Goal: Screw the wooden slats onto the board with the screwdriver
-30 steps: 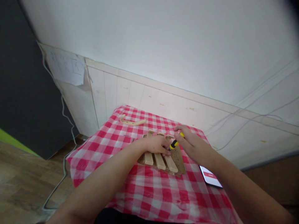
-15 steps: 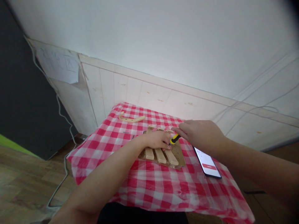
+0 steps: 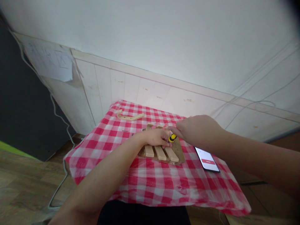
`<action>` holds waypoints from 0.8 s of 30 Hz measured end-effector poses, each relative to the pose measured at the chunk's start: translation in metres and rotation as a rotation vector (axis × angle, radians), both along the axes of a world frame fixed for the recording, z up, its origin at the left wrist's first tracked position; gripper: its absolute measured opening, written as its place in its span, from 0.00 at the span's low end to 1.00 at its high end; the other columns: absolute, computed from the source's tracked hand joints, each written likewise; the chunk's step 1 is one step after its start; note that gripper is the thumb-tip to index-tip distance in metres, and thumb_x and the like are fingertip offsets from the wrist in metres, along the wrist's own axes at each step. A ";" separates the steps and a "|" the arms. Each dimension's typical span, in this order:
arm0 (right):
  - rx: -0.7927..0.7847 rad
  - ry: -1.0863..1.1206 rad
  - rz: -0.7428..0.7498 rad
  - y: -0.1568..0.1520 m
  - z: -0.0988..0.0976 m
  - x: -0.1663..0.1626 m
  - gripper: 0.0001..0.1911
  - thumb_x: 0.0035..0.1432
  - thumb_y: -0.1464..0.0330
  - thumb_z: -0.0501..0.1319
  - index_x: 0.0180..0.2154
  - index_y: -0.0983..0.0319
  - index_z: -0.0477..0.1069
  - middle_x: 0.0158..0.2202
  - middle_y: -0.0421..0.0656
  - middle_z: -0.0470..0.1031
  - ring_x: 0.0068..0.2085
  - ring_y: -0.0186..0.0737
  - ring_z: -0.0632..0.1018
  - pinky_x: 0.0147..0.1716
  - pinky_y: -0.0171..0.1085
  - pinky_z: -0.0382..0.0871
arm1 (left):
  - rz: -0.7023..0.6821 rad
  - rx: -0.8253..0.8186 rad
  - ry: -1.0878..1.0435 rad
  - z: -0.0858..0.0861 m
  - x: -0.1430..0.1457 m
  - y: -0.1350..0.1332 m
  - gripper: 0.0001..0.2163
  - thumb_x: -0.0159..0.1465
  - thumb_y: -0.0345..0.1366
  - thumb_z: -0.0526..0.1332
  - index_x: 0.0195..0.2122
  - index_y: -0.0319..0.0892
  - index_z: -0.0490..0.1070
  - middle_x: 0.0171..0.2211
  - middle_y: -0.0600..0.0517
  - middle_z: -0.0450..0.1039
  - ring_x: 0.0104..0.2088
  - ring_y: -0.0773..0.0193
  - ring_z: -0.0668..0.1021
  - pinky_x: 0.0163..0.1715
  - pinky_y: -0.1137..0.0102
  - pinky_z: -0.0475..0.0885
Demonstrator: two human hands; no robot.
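A small slatted wooden panel (image 3: 164, 153) lies on the red-and-white checked tablecloth (image 3: 152, 181). My left hand (image 3: 156, 137) rests on top of the slats, fingers curled and pressing down. My right hand (image 3: 195, 129) is closed around a yellow-and-black screwdriver (image 3: 172, 137), whose tip points down at the panel right beside my left fingertips. Most of the screwdriver's handle is hidden inside my fist.
A curved wooden piece (image 3: 128, 117) lies at the far left of the table. A phone (image 3: 207, 159) with a lit screen lies to the right of the panel. White panelled wall stands behind; a cable (image 3: 61, 175) hangs down to the wooden floor at left.
My right hand has turned over the screwdriver, covering more of its handle. The camera has shifted, so the table sits a little higher and more left in view.
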State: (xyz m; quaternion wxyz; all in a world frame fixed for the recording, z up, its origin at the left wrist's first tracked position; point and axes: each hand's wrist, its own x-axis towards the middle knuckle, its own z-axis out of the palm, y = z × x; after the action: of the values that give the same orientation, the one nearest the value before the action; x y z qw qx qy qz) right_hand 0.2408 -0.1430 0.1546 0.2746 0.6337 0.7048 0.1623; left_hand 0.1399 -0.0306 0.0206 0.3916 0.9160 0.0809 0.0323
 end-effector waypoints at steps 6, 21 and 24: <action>-0.008 0.194 0.133 0.002 -0.011 0.022 0.17 0.68 0.64 0.48 0.48 0.63 0.72 0.41 0.51 0.78 0.40 0.45 0.80 0.31 0.38 0.66 | 0.011 -0.021 0.013 0.001 0.000 -0.001 0.11 0.65 0.38 0.59 0.29 0.39 0.74 0.27 0.53 0.75 0.28 0.68 0.74 0.30 0.73 0.65; -0.074 0.173 0.079 0.003 -0.008 0.028 0.13 0.68 0.68 0.50 0.42 0.61 0.72 0.38 0.49 0.77 0.37 0.43 0.78 0.29 0.37 0.61 | -0.040 0.132 0.041 0.013 -0.002 0.000 0.06 0.61 0.30 0.61 0.30 0.37 0.78 0.26 0.53 0.77 0.27 0.69 0.75 0.28 0.74 0.64; -0.102 0.240 0.127 -0.003 -0.010 0.036 0.14 0.65 0.73 0.50 0.49 0.64 0.69 0.45 0.52 0.76 0.42 0.44 0.78 0.33 0.37 0.64 | -0.041 0.133 0.033 0.011 -0.002 0.001 0.07 0.61 0.30 0.61 0.29 0.38 0.78 0.26 0.53 0.77 0.26 0.69 0.75 0.27 0.74 0.63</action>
State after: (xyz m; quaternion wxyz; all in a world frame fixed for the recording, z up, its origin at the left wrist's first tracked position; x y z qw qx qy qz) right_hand 0.2767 -0.1465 0.1447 0.2096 0.5880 0.7784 0.0662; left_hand 0.1384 -0.0292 0.0312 0.3289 0.9420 0.0661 0.0142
